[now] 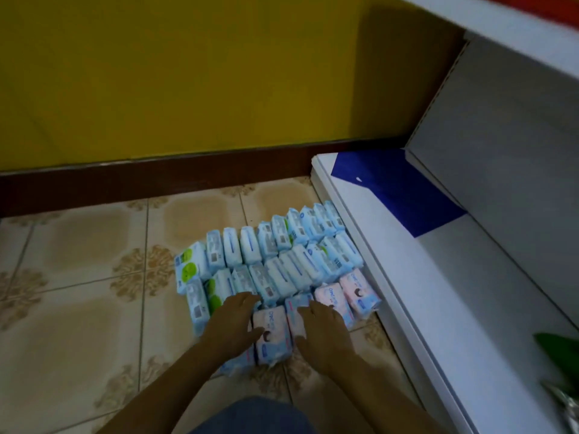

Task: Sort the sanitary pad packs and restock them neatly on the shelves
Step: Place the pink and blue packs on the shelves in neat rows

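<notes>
Pink pack (272, 336) between left hand (233, 322) and right hand (324, 328), both flat, fingers straight

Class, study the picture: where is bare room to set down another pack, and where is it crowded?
Free: the tiled floor left of the packs, out to the skirting; the white shelf between the blue sheet and the green item. Crowded: packs sit tight against the shelf's edge, left hand and right hand resting on the nearest.
</notes>
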`<control>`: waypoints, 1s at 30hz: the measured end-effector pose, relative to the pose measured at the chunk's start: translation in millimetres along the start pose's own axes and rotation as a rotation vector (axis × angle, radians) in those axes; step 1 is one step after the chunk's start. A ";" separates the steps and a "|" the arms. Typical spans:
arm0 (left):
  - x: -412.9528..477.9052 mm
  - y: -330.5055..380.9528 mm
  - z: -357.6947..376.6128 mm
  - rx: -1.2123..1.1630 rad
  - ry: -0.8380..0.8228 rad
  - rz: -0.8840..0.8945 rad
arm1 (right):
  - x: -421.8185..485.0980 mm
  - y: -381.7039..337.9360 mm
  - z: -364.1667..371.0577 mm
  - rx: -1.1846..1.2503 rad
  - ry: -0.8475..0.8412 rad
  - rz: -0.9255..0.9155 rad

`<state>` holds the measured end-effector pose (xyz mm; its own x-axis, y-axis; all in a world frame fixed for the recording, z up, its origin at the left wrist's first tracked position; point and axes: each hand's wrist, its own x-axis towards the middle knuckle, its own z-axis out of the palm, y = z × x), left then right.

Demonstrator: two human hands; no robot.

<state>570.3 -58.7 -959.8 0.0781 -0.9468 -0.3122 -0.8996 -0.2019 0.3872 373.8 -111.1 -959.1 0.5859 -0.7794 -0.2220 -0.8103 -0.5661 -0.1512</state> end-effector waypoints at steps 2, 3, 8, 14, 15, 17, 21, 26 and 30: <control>-9.4 -8.4 17.8 -0.062 0.061 -0.084 | -5.7 -3.6 14.9 0.035 -0.067 0.005; -14.0 -11.4 25.6 -0.113 0.101 -0.138 | -9.3 -6.6 16.0 0.032 -0.090 0.000; -26.3 -16.6 53.3 -0.308 0.205 -0.434 | -7.2 -22.0 22.7 0.084 -0.198 -0.052; -33.8 -21.0 78.6 -0.613 0.106 -0.468 | -9.6 -39.8 33.1 0.158 -0.252 -0.135; -35.5 -21.5 81.5 -0.619 0.106 -0.470 | -8.9 -40.5 32.7 0.159 -0.247 -0.139; -33.9 -22.9 84.8 -0.629 0.124 -0.471 | -6.8 -40.8 26.5 0.152 -0.225 -0.137; -28.4 -41.9 106.6 -0.729 0.173 -0.515 | -12.3 -42.7 26.9 0.198 -0.190 -0.106; -43.9 -31.5 84.4 -0.782 0.216 -0.511 | -17.4 -44.9 28.4 0.368 -0.118 -0.040; -58.8 -31.1 67.4 -0.784 0.324 -0.428 | -9.5 -58.1 21.8 0.750 0.014 0.155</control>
<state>564.8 20.1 -1012.0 0.5556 -0.7531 -0.3523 -0.2314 -0.5471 0.8045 415.1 -65.0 -969.2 0.4610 -0.8411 -0.2828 -0.6686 -0.1197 -0.7340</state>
